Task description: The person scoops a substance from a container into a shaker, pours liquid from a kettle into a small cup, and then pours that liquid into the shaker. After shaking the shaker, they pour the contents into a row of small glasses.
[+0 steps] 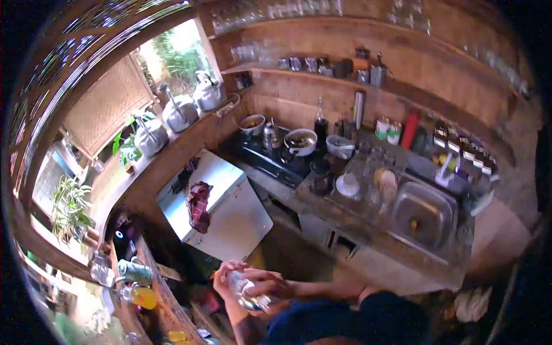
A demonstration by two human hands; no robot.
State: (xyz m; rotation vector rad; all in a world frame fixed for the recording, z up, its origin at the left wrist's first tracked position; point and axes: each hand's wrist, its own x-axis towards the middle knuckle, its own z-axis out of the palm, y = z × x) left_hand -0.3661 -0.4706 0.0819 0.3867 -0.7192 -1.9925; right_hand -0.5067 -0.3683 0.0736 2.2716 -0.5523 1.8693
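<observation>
My left hand (225, 279) is near the bottom centre, its fingers curled round a shiny, clear and whitish object (244, 286) that looks like a glass or plastic wrapping; blur hides exactly what it is. Coming in from the right, my right hand (269, 285) is closed over the same object's other side. Both hands are close together in front of my dark blue shirt (345, 322).
A white chest (230, 198) with a dark red cloth (199, 207) stands ahead. Beyond are a black stove (270, 158) with pots and a steel sink (422, 215). Kettles (180, 112) line the window ledge. A yellow-filled jar (142, 297) sits on the wooden shelf at left.
</observation>
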